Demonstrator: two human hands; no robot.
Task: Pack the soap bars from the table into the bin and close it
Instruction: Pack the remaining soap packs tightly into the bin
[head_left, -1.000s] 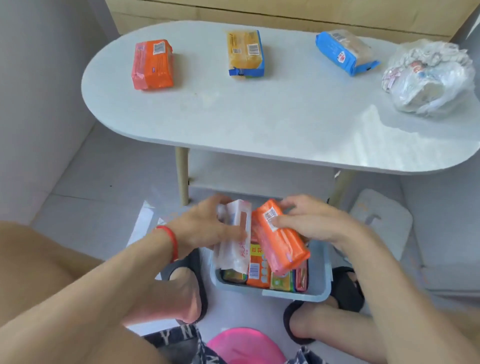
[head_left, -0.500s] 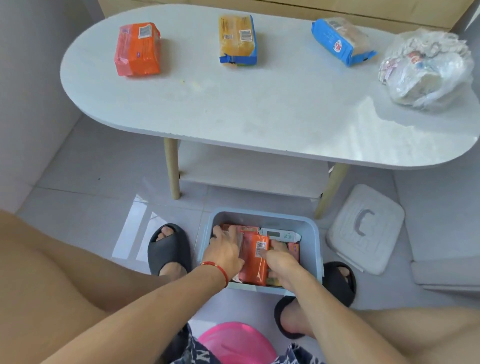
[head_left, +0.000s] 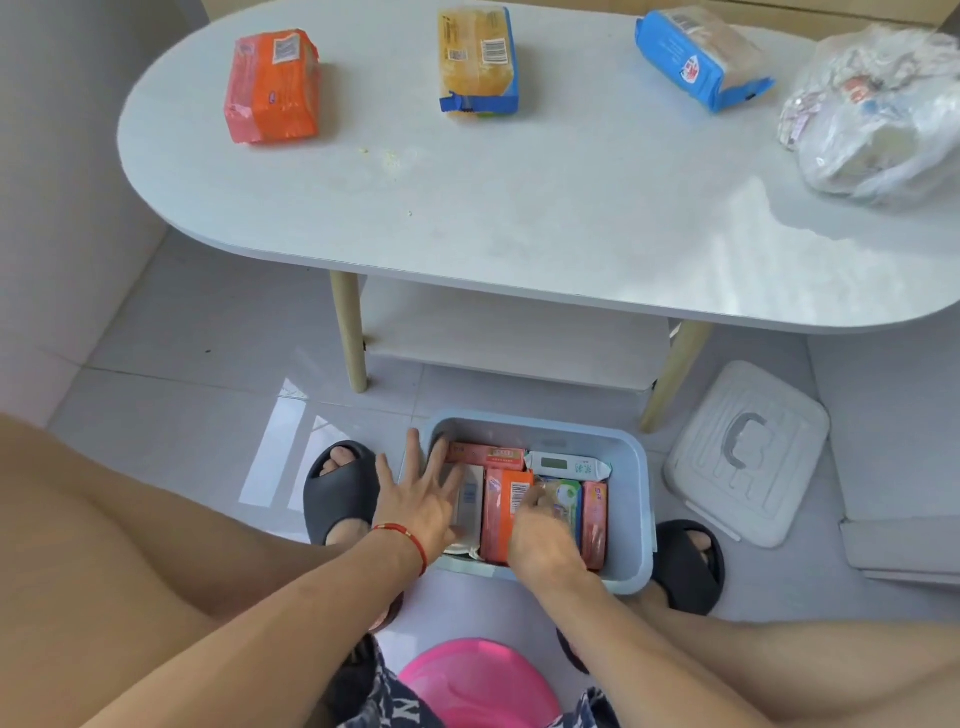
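Observation:
A light blue bin (head_left: 631, 499) stands on the floor between my feet, holding several soap bars set on edge. My left hand (head_left: 421, 499) lies with fingers spread flat over the bin's left rim and a white soap bar (head_left: 469, 499). My right hand (head_left: 540, 535) reaches into the bin with fingers curled down beside the orange soap bar (head_left: 501, 512). On the white table (head_left: 519, 208) lie an orange soap pack (head_left: 270, 88), a yellow soap pack (head_left: 478, 57) and a blue soap pack (head_left: 701, 54). The bin's white lid (head_left: 748, 452) lies on the floor to the right.
A crumpled clear plastic bag (head_left: 878, 109) sits at the table's right end. A pink stool (head_left: 478, 680) is under me. Black slippers (head_left: 340, 488) flank the bin. A wall runs along the left; table legs and a lower shelf stand just behind the bin.
Both hands went down from above the bin into it with the white and orange bars. The bars now stand inside, and my left hand has spread flat.

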